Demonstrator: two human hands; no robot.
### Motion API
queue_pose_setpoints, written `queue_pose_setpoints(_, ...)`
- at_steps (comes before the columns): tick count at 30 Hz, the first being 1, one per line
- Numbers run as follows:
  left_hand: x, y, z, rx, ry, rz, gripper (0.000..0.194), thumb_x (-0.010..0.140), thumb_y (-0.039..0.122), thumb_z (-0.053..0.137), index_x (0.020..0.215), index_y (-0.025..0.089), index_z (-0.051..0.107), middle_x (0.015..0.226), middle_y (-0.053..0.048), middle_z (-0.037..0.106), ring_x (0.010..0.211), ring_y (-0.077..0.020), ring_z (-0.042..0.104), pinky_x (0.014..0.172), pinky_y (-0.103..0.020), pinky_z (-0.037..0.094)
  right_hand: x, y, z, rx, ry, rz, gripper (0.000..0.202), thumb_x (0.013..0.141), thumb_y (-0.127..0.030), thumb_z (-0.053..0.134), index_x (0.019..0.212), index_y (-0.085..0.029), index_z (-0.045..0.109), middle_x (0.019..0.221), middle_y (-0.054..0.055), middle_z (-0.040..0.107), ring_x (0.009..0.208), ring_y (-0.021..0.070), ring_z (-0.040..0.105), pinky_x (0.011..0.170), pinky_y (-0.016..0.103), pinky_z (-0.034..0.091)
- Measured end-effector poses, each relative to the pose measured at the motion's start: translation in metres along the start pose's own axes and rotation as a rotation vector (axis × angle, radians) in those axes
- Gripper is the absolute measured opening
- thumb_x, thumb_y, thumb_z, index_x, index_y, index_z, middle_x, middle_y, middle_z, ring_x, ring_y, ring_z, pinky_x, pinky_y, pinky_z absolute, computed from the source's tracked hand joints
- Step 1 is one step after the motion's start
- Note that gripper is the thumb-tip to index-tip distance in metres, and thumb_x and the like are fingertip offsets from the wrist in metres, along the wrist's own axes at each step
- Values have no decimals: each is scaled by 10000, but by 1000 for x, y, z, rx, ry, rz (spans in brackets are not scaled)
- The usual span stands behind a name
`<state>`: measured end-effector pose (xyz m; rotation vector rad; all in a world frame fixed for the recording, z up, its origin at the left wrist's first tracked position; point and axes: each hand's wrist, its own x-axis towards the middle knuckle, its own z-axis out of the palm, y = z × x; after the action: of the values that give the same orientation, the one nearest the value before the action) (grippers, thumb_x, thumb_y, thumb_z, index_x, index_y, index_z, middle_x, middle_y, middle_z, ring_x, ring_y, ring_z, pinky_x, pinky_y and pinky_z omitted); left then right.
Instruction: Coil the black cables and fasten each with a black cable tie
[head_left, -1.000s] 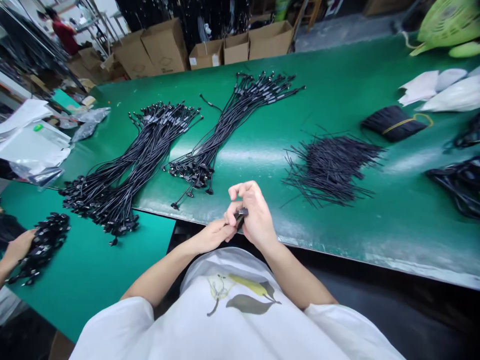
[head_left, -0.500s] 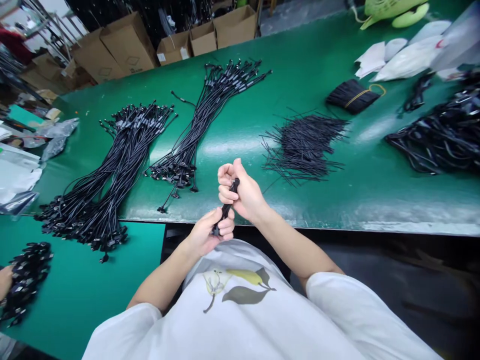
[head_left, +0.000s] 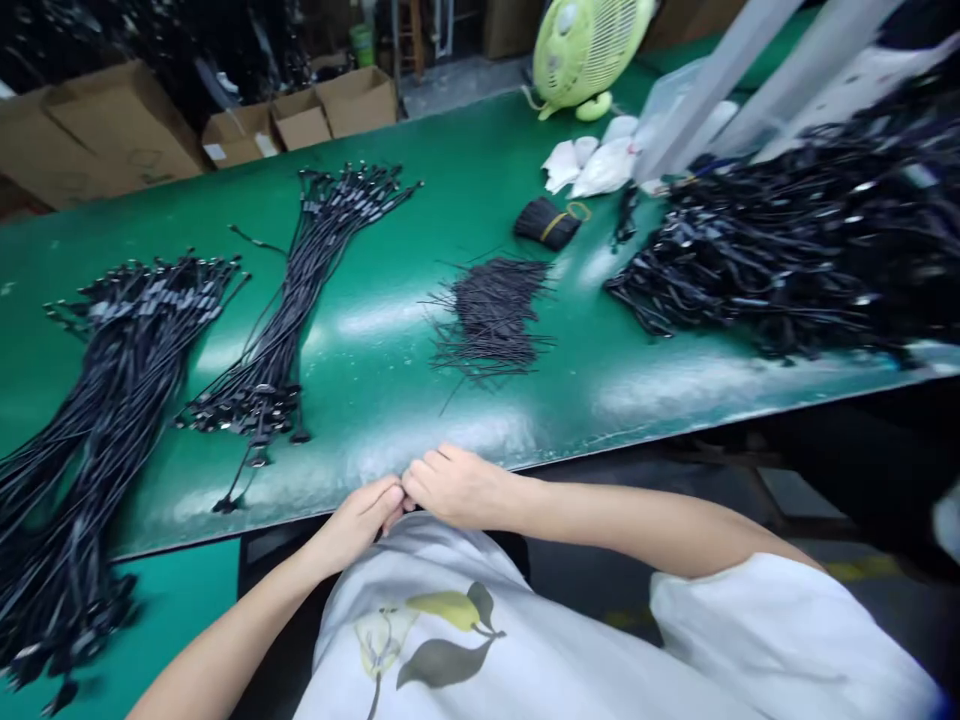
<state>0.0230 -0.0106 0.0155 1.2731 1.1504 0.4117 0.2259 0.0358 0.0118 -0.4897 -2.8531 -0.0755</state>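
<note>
My left hand [head_left: 369, 515] and my right hand [head_left: 453, 487] meet at the table's front edge, close to my white shirt. Both are closed, fingertips touching, around a small folded black cable that their fingers now almost wholly cover. Beyond them on the green table [head_left: 375, 350] lies a loose pile of short black ties [head_left: 495, 315]. To the left rests a bunch of black cables [head_left: 300, 290] with plugs at both ends, one plug hanging toward the near edge. A larger cable bunch [head_left: 127, 390] lies farther left, reaching over the edge.
A large tangled heap of black cables [head_left: 787, 240] covers the right side. Behind the ties lie a banded black bundle [head_left: 547, 222] and white crumpled bags [head_left: 600, 165]. A green fan [head_left: 589, 50] stands at the back. Cardboard boxes [head_left: 124, 125] line the far side.
My view has turned to the right, bringing in the cable heap and fan. My hands have come lower and closer together, the right one turned back-up, hiding the folded cable seen between them earlier.
</note>
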Motion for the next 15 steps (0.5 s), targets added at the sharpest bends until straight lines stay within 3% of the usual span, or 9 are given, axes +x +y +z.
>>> queue_pose_setpoints(4,11,2,7,81,-42,-3,418,958,501,360,694,191,456,632,27,436,624,-139,400,643,-273,322,-11,3,6,57,-36,-17,272,994,-173,306,861,-150,542,748,38,544,639,154,458,582,316,267)
queue_pose_setpoints(7,21,2,11,118,11,-19,415,923,523,435,703,179,510,636,19,458,619,-140,403,626,-273,305,-23,26,7,248,-44,14,289,1011,-296,354,893,-160,580,798,38,585,711,151,508,639,298,335)
queue_pose_setpoints(9,26,2,13,14,92,-34,428,887,559,484,748,164,572,601,25,445,592,-134,393,607,-269,297,-34,62,7,339,70,148,308,1011,-331,360,936,-178,617,895,54,619,836,158,544,714,293,379)
queue_pose_setpoints(12,30,2,17,-284,237,-28,446,822,587,576,806,143,611,552,45,401,542,-109,345,566,-253,278,-49,134,11,219,303,632,307,995,-221,352,1047,-176,651,1087,104,617,994,205,527,801,328,389)
queue_pose_setpoints(13,30,2,18,-372,261,-22,446,804,583,605,809,138,611,548,49,393,531,-100,331,553,-248,268,-52,157,14,148,312,762,298,980,-198,374,1074,-164,655,1131,120,605,998,222,520,806,344,385)
queue_pose_setpoints(15,29,4,21,-487,272,-15,441,785,568,645,815,130,609,554,50,396,523,-87,323,539,-240,255,-55,193,22,46,217,839,276,955,-186,419,1073,-145,665,1164,135,593,969,236,512,799,361,369)
